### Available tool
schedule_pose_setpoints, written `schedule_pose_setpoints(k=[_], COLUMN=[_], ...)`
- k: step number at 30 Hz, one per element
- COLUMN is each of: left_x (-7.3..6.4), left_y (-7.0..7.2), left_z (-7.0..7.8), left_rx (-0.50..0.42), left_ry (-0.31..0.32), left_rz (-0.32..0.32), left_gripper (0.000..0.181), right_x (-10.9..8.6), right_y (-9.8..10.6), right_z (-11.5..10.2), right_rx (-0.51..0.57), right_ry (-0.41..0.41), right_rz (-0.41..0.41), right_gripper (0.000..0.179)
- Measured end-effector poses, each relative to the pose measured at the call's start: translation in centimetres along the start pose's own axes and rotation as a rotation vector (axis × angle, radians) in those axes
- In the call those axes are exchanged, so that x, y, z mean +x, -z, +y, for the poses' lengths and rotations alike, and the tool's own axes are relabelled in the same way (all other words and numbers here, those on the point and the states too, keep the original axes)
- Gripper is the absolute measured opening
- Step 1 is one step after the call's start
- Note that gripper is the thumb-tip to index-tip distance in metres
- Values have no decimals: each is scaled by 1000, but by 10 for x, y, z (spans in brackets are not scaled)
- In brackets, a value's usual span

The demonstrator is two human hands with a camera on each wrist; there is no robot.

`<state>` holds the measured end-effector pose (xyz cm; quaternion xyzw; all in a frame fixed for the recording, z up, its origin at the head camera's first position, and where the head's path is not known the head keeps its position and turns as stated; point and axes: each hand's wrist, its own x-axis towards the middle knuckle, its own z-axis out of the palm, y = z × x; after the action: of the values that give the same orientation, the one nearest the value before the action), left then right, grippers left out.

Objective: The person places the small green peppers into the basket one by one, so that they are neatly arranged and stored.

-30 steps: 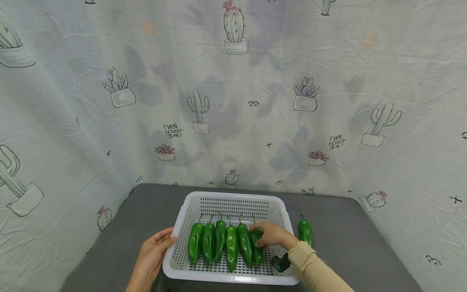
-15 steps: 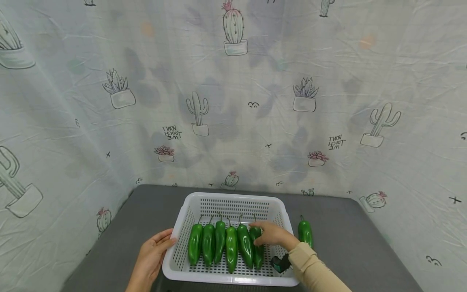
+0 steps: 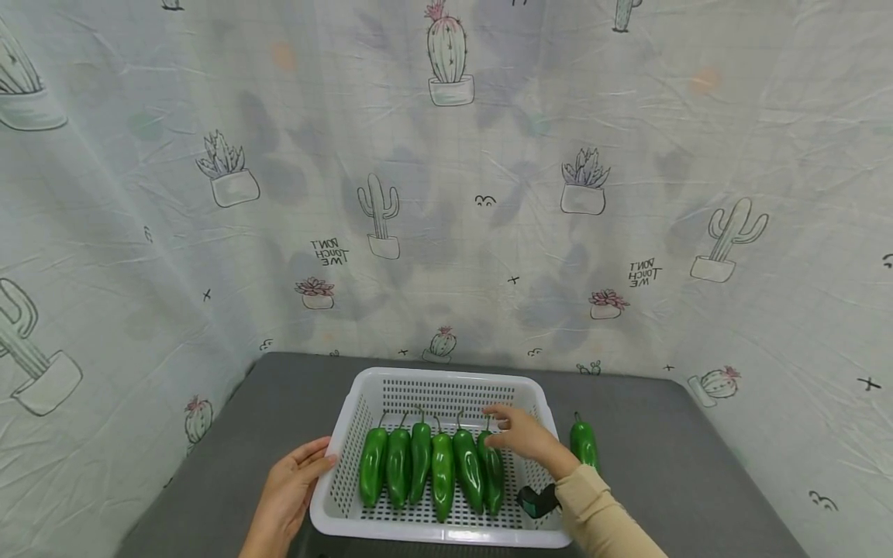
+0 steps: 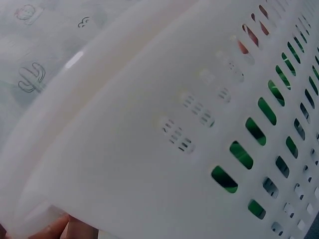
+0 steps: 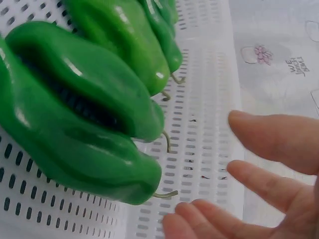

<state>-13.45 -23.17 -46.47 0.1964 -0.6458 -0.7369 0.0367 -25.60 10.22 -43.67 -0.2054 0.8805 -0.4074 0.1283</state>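
Observation:
A white plastic basket (image 3: 446,535) with slotted walls holds several long green peppers (image 3: 443,477) in a row, stems pointing to the far side. My left hand (image 3: 296,480) grips the basket's left rim; in the left wrist view only bits of its fingers (image 4: 52,230) show below the rim. Over the stem end of the rightmost pepper (image 3: 492,480) hovers my right hand (image 3: 523,438). Its fingers are spread and hold nothing; in the right wrist view a gap separates them from the pepper stems (image 5: 166,194).
One more green pepper (image 3: 583,442) lies on the dark grey table (image 3: 656,465), right of the basket and partly behind the right sleeve. A black wrist device (image 3: 536,502) sits by the right forearm. A cactus-print curtain (image 3: 446,232) surrounds the table.
The right hand has let go of the rightmost pepper and lifted slightly away, up and to the right. That pepper stays in the row. The left hand keeps its place on the rim.

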Motion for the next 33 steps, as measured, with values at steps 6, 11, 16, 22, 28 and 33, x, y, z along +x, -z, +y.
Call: schedule_pose_setpoints(k=[6, 11, 16, 22, 28, 33], left_x=[1, 2, 1, 2, 1, 1], left_y=[0, 0, 0, 0, 0, 1], left_z=[-2, -2, -1, -2, -2, 1], left_rx=[0, 2, 2, -14, -14, -16], left_ry=[1, -4, -6, -7, 0, 7], left_rz=[5, 6, 7, -9, -11, -7], left_gripper=[62, 62, 61, 62, 61, 59], right_x=[-2, -4, -12, -26, -35, -40], right_y=[8, 21, 40, 63, 77, 83], right_z=[-1, -1, 0, 4, 20, 36], right_rx=[56, 109, 126, 183, 224, 243], right_ry=[-14, -16, 10, 3, -43, -72], right_rz=[23, 63, 110, 155, 228, 268], right_gripper=[53, 53, 55, 58, 55, 58])
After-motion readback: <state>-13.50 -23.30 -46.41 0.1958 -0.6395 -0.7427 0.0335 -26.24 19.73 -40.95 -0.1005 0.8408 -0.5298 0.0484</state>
